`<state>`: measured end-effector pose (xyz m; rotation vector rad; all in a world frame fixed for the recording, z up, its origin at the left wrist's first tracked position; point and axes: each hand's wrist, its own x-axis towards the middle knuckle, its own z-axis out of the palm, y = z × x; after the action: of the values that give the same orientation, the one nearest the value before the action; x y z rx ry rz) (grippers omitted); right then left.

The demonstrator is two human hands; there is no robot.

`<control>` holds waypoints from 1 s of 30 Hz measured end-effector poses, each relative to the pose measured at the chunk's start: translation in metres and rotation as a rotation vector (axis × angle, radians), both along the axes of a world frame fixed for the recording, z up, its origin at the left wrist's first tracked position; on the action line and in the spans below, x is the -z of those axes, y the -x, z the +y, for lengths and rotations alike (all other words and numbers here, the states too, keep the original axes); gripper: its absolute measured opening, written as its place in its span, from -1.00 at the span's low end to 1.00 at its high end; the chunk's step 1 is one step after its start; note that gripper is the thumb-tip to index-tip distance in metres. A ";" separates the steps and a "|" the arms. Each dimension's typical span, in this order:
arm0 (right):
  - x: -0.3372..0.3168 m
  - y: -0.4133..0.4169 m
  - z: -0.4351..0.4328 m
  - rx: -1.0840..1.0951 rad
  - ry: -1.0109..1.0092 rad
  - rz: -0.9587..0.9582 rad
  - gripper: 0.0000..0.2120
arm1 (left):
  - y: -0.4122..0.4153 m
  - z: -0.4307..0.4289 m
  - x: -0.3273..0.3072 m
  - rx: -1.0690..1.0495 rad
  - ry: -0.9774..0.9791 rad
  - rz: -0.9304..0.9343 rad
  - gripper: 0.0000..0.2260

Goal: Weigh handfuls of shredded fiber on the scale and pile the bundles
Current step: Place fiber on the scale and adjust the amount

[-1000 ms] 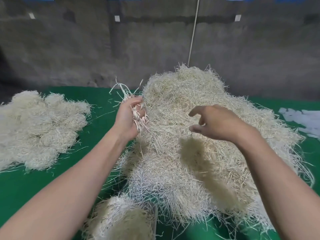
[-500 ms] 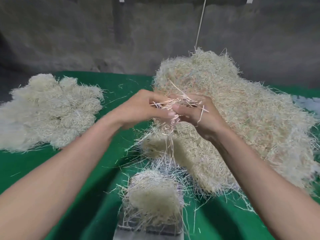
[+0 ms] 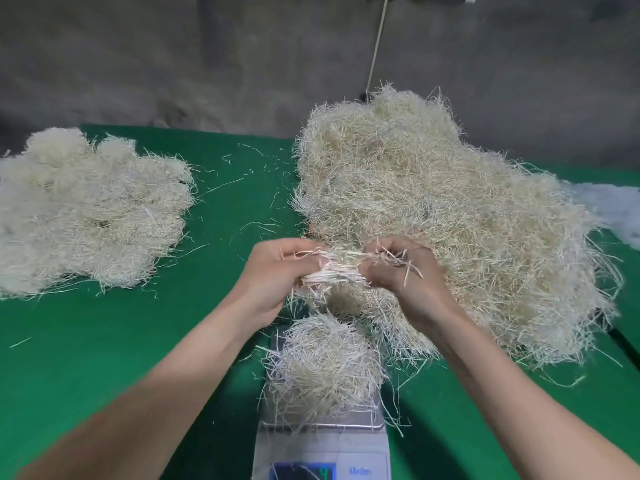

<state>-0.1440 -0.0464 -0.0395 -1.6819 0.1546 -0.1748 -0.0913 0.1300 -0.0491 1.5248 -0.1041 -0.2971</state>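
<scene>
Stretching bare between the pale bundle pile at its left edge and the big loose fiber heap, the green tabletop offered room. The grey digital scale held a fluffy fiber handful on its pan; above it, the left hand and right hand each pinched an end of one thin fiber tuft.

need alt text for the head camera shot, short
The left hand and right hand grip a small bunch of shredded fiber between them, close to a scale that carries a mound of fiber. On the green table, a big loose heap lies to the right and a pile of bundles to the left.
</scene>
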 end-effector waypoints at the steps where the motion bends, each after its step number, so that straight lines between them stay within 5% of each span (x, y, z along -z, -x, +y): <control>1: 0.005 0.003 -0.001 0.007 0.028 0.009 -0.81 | 0.003 0.002 0.007 -0.005 0.006 0.033 -0.82; 5: 0.029 0.014 -0.003 0.055 0.193 0.086 -0.80 | 0.016 0.012 0.037 0.003 -0.055 0.084 -0.82; 11: 0.058 0.015 0.007 -0.017 0.601 0.137 -0.88 | 0.025 0.019 0.065 0.191 -0.352 -0.154 -0.93; 15: 0.075 0.014 0.007 -0.017 0.503 0.267 -0.72 | 0.027 0.029 0.075 0.085 -0.446 -0.257 -0.91; 20: 0.085 0.020 0.008 0.059 0.117 0.170 -0.87 | 0.035 0.037 0.075 -0.193 -0.430 -0.387 -0.75; 27: 0.114 0.021 0.007 0.039 0.522 0.152 -0.68 | 0.042 0.022 0.100 0.038 -0.744 -0.424 -0.63; 30: 0.112 0.023 0.002 -0.005 0.540 0.104 -0.78 | 0.039 0.019 0.105 0.010 -0.764 -0.388 -0.60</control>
<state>-0.1667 -0.0439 -0.1519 -2.2310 0.1925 -0.1322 -0.1300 0.1489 -0.1539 2.3310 -0.3323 -0.0343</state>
